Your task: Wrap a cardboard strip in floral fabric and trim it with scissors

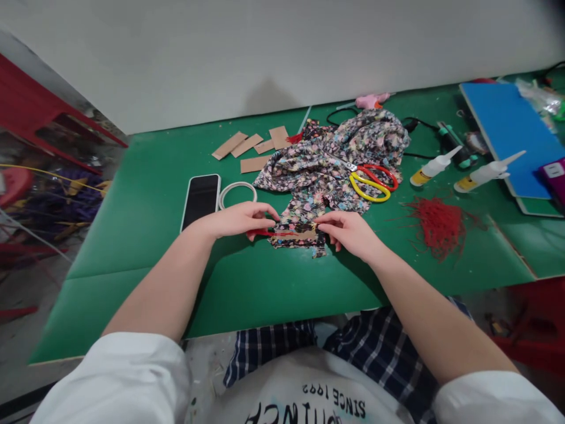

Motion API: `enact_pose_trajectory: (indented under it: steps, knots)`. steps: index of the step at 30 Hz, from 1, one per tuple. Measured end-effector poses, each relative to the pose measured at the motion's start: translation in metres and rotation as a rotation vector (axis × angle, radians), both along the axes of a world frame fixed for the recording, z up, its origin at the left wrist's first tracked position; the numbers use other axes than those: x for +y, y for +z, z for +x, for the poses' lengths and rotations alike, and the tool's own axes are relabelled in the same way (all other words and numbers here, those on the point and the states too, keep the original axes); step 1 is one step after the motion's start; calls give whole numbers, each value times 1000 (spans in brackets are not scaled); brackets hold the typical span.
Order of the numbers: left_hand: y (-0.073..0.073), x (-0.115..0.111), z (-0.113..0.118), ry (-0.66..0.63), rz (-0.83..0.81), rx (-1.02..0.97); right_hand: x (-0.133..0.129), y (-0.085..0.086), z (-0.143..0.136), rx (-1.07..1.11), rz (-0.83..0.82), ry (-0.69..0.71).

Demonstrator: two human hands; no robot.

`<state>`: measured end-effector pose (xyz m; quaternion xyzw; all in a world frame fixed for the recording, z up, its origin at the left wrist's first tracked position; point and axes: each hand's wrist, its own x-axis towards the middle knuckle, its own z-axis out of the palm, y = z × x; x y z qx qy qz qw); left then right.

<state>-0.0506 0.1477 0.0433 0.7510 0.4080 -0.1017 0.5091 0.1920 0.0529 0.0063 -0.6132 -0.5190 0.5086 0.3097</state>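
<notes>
Green tabletop (145, 194) under us, our left hand (238, 221) and right hand (348, 232) pinch a red cord (273, 233) onto a floral fabric piece (300, 227), which we judge could slide askew.

Bright, even light, soft shadows; edges bend and perhaps blur slightly.

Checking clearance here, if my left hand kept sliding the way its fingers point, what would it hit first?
The left hand points right, so it would probably meet the small floral fabric piece it already touches, then the right hand.
</notes>
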Motion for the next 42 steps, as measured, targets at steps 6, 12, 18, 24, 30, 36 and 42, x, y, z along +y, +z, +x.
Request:
enact_pose_trajectory:
  steps: [6, 12, 18, 24, 30, 36, 42]
  knots:
    - [-7, 5, -8, 49, 35, -121, 1, 0, 1, 89, -36, -121]
    - [-9, 8, -11, 48, 52, -104, 0, -3, 1, 55, -41, -107]
    - [-9, 9, -11, 28, 73, -87, -1, -1, 3, 39, -45, -77]
    - [-7, 11, -13, 2, 103, -49, -2, 0, 4, 8, -46, -65]
    - [-7, 13, -15, -30, 74, -24, -3, -3, 5, -53, 9, -35]
    - [-7, 14, -16, -31, 80, 6, -3, -3, 5, -105, 36, -13]
    - [-8, 14, -16, -28, 74, 5, -3, -2, 6, -115, 39, -3]
